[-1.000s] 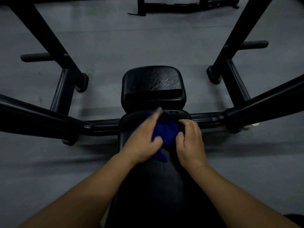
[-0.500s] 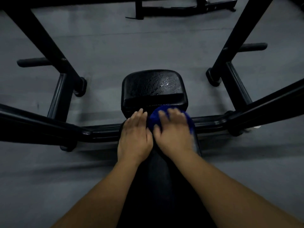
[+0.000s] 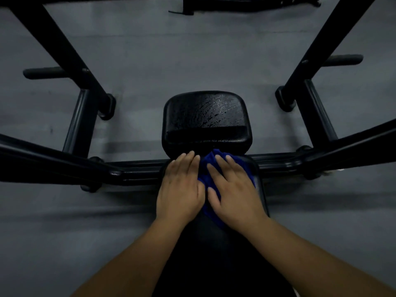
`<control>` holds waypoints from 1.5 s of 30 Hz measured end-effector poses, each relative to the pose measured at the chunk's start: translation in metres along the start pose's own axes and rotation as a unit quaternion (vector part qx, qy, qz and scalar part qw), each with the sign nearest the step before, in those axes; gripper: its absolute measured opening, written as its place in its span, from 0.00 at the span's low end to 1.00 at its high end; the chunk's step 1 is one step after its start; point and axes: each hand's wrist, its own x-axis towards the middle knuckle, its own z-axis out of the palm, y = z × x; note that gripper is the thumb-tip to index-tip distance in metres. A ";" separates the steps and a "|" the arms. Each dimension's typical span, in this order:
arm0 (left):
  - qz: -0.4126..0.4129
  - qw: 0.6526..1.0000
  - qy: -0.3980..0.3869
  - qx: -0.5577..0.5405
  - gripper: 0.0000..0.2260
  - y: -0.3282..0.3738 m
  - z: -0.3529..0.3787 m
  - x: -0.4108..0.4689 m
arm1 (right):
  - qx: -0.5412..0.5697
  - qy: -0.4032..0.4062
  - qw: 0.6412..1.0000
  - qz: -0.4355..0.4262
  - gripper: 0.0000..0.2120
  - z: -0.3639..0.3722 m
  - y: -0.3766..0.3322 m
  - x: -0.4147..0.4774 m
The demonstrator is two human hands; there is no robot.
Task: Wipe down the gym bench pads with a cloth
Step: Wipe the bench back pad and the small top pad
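— Starting from the near side: how far along with the wiping?

— Hard to say exactly. Nearest, the long back pad [image 3: 214, 249], very dark, with no wet or dry marks to read. At its far end, both hands pressing down. Left hand [image 3: 180, 189] flat, fingers straight and close together, touching the edge of the blue cloth [image 3: 206, 159]; whether also over it, impossible to tell. Right hand [image 3: 233, 194] flat on top of the cloth, fingers a little spread. No curling, no pinching, only pressing.

— And the cloth, where exactly?

— Bunched under and between the two hands, on the far end of the long pad, just beside the gap before the seat pad [image 3: 205, 116].

— The seat pad, finished?

— Probably not. Farther on, apart from the hands, shiny with droplets or streaks on top. Judging from that shine only: wet, not yet wiped dry. So likely around the middle of the job, with the long pad in work and the seat pad left.

— Now the count, please.

— Two hands, one cloth, two pads. Beyond: one crossbar [image 3: 137, 170], a left upright [image 3: 70, 56] and a right upright [image 3: 321, 39], a left peg [image 3: 42, 72] and a right peg [image 3: 342, 60]. Farthest, across the grey floor [image 3: 192, 50], one more piece of black equipment [image 3: 235, 6], too cut off to name.
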 end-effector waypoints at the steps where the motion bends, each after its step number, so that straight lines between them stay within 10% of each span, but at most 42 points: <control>1: 0.001 1.000 -0.013 0.005 0.30 0.001 -0.002 0.000 | 0.002 -0.010 1.000 0.004 0.29 -0.002 -0.002 -0.002; 11: 0.054 0.981 -0.184 0.044 0.28 -0.001 -0.049 -0.033 | 0.023 -0.259 0.965 -0.018 0.29 -0.073 -0.001 0.012; 27: -0.014 0.997 -0.069 0.018 0.30 -0.012 -0.039 -0.049 | -0.073 -0.128 0.989 0.012 0.39 -0.039 -0.021 -0.030; 38: 0.041 0.998 -0.050 0.024 0.30 -0.015 -0.013 0.043 | -0.074 0.041 0.996 -0.038 0.16 -0.012 0.017 0.027; 45: 0.029 0.999 0.041 0.017 0.29 -0.039 -0.003 0.101 | 0.067 0.124 0.977 0.160 0.24 -0.021 0.035 0.143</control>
